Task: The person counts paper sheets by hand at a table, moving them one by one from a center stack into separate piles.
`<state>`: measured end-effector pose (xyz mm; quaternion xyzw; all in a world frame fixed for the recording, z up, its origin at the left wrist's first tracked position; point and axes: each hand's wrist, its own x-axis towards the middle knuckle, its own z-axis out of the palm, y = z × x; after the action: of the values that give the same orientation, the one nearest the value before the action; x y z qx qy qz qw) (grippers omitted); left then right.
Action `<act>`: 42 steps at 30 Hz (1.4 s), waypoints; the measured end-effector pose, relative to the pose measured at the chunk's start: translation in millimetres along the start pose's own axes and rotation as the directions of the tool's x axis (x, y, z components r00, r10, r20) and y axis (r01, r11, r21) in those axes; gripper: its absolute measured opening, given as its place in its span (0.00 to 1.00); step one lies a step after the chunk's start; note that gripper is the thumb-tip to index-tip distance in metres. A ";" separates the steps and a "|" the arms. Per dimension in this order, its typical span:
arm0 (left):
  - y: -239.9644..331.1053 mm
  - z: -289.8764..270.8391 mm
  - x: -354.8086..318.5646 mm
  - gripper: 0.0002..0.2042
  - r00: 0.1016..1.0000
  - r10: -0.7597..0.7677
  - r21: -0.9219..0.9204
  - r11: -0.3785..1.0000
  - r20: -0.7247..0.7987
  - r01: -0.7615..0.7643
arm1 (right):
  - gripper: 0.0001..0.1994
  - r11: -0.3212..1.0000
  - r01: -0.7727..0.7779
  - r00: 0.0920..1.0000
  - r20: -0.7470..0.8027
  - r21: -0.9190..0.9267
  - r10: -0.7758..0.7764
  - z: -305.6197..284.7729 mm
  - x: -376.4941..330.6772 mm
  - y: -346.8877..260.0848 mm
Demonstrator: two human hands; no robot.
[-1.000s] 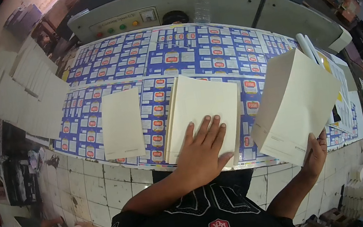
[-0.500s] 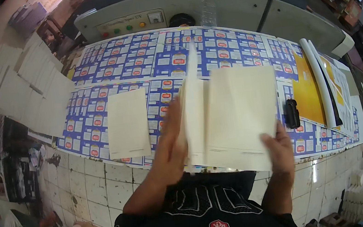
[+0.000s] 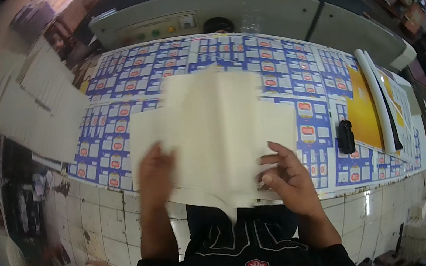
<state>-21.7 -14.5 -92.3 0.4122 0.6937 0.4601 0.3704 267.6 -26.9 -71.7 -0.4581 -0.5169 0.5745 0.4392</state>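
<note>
In front of me, a folded cream paper sheet (image 3: 197, 135) is in motion and blurred, spread across the table with a crease down its middle. My left hand (image 3: 156, 176) grips its left edge, fingers closed and smeared by movement. By the lower right edge is my right hand (image 3: 290, 179), fingers bent and apart, holding nothing that shows. More cream paper (image 3: 280, 123) lies flat under the raised sheet on the right. At the left, a cream stack (image 3: 142, 129) is partly covered by the moving sheet.
Blue printed sheets (image 3: 114, 125) cover the table. To the right lie a black object (image 3: 346, 137), a yellow sheet (image 3: 360, 112) and a white roll (image 3: 373, 94). A grey machine (image 3: 282, 6) stands behind; tall white paper stacks (image 3: 51, 106) rise at left.
The cream paper has swung leftward and opened out over the left stack. My left hand moved left with it; my right hand came inward and let go of the right edge.
</note>
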 end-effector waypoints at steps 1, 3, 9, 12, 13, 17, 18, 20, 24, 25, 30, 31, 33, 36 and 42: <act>-16.4 -27.3 18.2 0.16 0.977 0.087 0.280 0.960 -0.195 -0.030 | 0.29 0.993 0.034 0.999 -0.032 -0.113 -0.037 -4.8 -0.9 -1.0; -18.8 -67.5 35.1 0.17 0.990 0.026 -0.227 0.972 -0.136 -0.057 | 0.34 0.888 -0.020 0.953 -0.278 -0.460 -0.123 -28.2 3.0 12.6; -103.2 -102.8 72.7 0.22 0.950 0.270 0.702 0.707 -0.155 -0.086 | 0.27 0.915 -0.196 0.941 -0.330 -0.352 0.074 -35.0 0.5 33.1; -73.1 -72.5 52.5 0.28 0.929 0.254 0.816 0.573 -0.268 0.078 | 0.11 0.963 -0.177 0.891 -0.448 -0.203 0.069 -49.3 -5.3 33.5; -67.9 -66.8 48.0 0.31 0.857 0.401 0.870 0.481 -0.324 0.104 | 0.11 0.964 -0.173 0.894 -0.443 -0.201 0.068 -50.7 -6.9 35.9; -31.5 -31.0 25.3 0.31 0.764 0.579 0.702 0.669 -0.285 -0.245 | 0.09 0.957 -0.118 0.880 -0.475 -0.266 -0.023 -56.2 -16.1 27.3; -16.6 -16.5 13.2 0.30 0.740 0.641 0.670 0.643 -0.205 -0.371 | 0.10 0.957 -0.122 0.875 -0.484 -0.264 -0.022 -59.6 -18.0 25.1; 5.9 18.1 -22.1 0.28 0.690 0.723 0.580 0.580 -0.043 -0.571 | 0.10 0.956 -0.062 0.842 -0.530 -0.287 -0.104 -71.6 -21.7 31.9; 53.2 83.6 -73.4 0.31 0.618 0.628 0.362 0.501 0.472 -0.786 | 0.13 0.883 -0.017 0.737 -0.602 -0.469 -0.306 -111.2 -34.9 39.0; 57.4 100.3 -76.2 0.33 0.574 0.595 0.315 0.488 0.563 -0.814 | 0.13 0.852 -0.071 0.689 -0.642 -0.519 -0.335 -121.1 -38.1 37.1; 45.2 144.6 -77.3 0.38 0.559 0.438 0.406 0.397 0.704 -0.823 | 0.10 0.960 0.009 0.650 -0.728 -0.280 -0.218 -162.0 -66.3 16.2; 43.9 145.9 -76.5 0.39 0.555 0.394 0.431 0.363 0.732 -0.826 | 0.10 0.960 0.003 0.640 -0.737 -0.279 -0.217 -165.2 -70.7 12.4; 42.5 146.2 -77.0 0.37 0.552 0.395 0.437 0.346 0.735 -0.830 | 0.10 0.990 0.143 0.659 -0.743 -0.022 -0.111 -176.6 -78.9 10.0; 41.0 147.1 -76.7 0.35 0.559 0.388 0.450 0.341 0.733 -0.826 | 0.12 0.977 0.212 0.650 -0.752 0.038 -0.111 -188.5 -84.5 11.2; 61.5 126.7 -68.9 0.34 0.609 0.418 0.164 0.719 0.674 -0.675 | 0.16 0.994 -0.073 0.830 -0.557 -0.076 0.018 -131.6 -51.8 1.8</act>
<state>132.2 -20.7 -63.3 0.7970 0.4554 0.2460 0.3113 406.6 -52.5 -75.8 -0.6375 -0.3823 0.4022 0.5345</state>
